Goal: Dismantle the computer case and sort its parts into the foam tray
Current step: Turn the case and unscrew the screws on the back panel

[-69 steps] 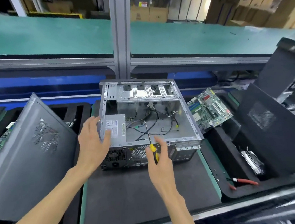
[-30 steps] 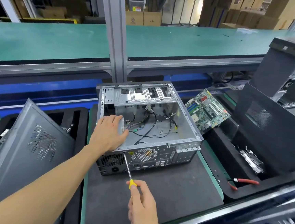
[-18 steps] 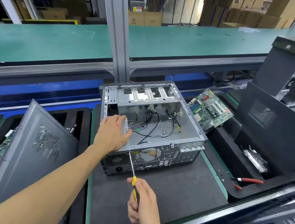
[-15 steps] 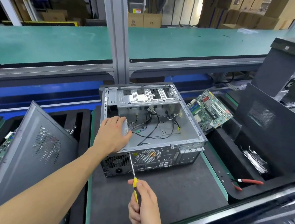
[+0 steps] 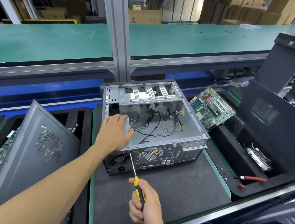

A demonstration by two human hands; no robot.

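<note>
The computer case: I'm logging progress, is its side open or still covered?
Open. The computer case lies on its side with no panel on top, so loose cables and the bare metal floor inside show from above.

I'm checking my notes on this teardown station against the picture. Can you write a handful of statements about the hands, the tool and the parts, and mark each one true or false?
1. The right hand grips a screwdriver with a yellow and black handle. True.
2. The screwdriver's tip is at the rear panel of the computer case, near its top edge. True.
3. The left hand holds the red-handled pliers. False: it rests on the power supply inside the case; the pliers lie on the foam tray at the right.
4. The motherboard is still mounted inside the case. False: it leans outside the case, to its right.
5. A perforated side panel leans at the left. True.
</note>
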